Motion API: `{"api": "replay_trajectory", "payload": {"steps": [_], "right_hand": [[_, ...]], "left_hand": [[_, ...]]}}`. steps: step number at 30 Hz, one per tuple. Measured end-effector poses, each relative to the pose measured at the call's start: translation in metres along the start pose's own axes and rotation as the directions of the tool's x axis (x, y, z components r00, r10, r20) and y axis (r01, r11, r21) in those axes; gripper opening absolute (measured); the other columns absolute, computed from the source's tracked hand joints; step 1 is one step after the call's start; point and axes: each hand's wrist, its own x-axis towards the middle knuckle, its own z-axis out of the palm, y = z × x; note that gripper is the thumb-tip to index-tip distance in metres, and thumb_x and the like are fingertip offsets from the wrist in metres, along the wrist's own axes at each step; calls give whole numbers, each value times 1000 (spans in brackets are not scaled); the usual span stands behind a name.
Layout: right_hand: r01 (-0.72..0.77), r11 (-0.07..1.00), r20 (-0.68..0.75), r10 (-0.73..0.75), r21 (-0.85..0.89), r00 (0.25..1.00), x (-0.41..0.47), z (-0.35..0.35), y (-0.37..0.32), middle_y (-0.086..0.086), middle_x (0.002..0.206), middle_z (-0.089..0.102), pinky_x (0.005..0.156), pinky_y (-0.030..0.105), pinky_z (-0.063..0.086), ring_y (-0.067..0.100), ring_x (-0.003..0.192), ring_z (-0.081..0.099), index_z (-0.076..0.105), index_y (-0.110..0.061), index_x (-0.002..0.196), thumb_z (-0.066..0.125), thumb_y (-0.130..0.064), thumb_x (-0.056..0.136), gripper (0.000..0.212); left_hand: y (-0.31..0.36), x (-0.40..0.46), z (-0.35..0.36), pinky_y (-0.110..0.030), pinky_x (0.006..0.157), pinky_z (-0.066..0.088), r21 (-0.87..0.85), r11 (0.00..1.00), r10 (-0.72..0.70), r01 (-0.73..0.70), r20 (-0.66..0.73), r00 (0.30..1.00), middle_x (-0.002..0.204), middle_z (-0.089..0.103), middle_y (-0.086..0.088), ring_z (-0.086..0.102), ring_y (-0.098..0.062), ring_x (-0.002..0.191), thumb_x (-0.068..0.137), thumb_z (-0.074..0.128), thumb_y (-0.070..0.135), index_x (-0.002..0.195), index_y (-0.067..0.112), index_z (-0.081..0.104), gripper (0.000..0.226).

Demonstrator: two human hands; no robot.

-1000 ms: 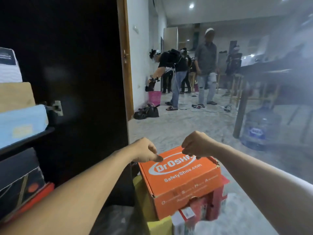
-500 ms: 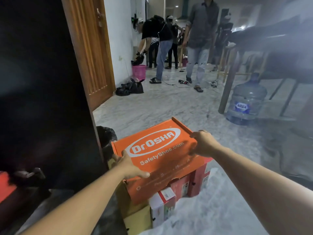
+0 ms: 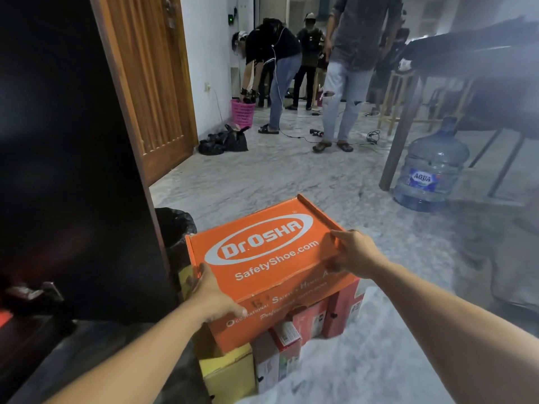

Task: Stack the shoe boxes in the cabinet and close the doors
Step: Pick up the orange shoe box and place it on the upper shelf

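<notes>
An orange Dr.OSHA shoe box [image 3: 262, 258] sits on top of a low pile of boxes on the floor. My left hand [image 3: 213, 295] grips its near left corner, thumb on the lid. My right hand [image 3: 354, 252] grips its right edge, fingers over the lid. Under it lie a yellow box [image 3: 230, 374], a brown-and-white box [image 3: 277, 360] and red boxes [image 3: 335, 316]. The dark open cabinet door [image 3: 73, 141] stands at the left; the cabinet inside is mostly out of view.
A black bin bag [image 3: 175, 228] sits behind the pile by the cabinet door. A wooden room door [image 3: 151, 83] is beyond it. A water gallon [image 3: 431, 167] stands by a table leg [image 3: 399, 135] at right. Several people stand farther back near a pink basket [image 3: 243, 112].
The view has swung down and away from the cabinet shelves. Both hands moved from the box's far top edge to grip its left corner and right edge.
</notes>
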Motion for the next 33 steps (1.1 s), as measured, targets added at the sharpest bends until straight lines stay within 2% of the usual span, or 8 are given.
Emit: {"api": "replay_trajectory", "payload": {"steps": [2,3,10,19,23,27,30,33], "right_hand": [[23,1000,-32,-22,3,999,-5,-6,0,0,85,49,56,22,32,20,77,46,57,-32,78,94,-36,45,50],[36,999,-41,-36,9,999,-8,-10,-1,0,81,48,54,21,31,20,75,46,51,-32,70,94,-38,45,50],[42,994,-65,-49,-105,997,-41,-59,-16,6,93,65,77,34,50,28,91,59,68,-18,112,91,-48,48,74],[65,967,-56,-81,-246,995,-107,-129,-66,7,95,71,78,37,55,27,89,64,72,-19,106,90,-51,51,66],[78,962,-58,-97,-263,994,-137,-151,-87,5,75,70,64,32,57,23,69,66,75,-21,91,90,-49,50,52],[118,952,-73,-144,-283,987,-163,-164,-108,0,54,63,47,22,50,21,54,66,74,-19,77,90,-46,50,42],[165,943,-55,-188,-289,981,-176,-168,-127,5,56,64,47,23,52,20,52,65,75,-15,79,90,-42,51,42],[216,936,-16,-230,-279,973,-184,-166,-146,1,48,55,46,21,51,16,46,60,67,-10,65,89,-40,52,39]], "left_hand": [[2,-1,-5,-51,112,35,25,1000,6,-5,-11,1000,153,17,-12,25,-32,142,53,94,25,151,21,7,131],[4,-3,-10,-50,111,36,42,999,0,0,-7,1000,151,20,-12,29,-32,140,51,95,27,150,20,9,131],[15,-26,-46,-42,99,49,-8,998,64,-63,84,994,121,57,1,54,-21,115,14,89,48,124,22,46,121],[31,-104,-108,-25,75,52,-65,991,129,-117,217,968,99,69,2,63,-12,91,57,93,18,105,19,63,56],[24,-136,-134,-45,96,51,-21,993,119,-118,216,969,103,72,0,65,-22,102,39,97,32,107,22,65,75],[10,-163,-154,-45,95,52,9,993,118,-122,194,974,102,73,1,67,-22,101,24,95,43,105,24,66,88],[-2,-180,-171,-45,95,52,18,995,96,-101,183,978,102,73,0,68,-22,100,24,95,42,107,21,65,91],[-15,-196,-190,-45,95,53,29,996,79,-86,178,981,99,75,1,70,-21,98,27,96,39,107,20,66,88]]}}
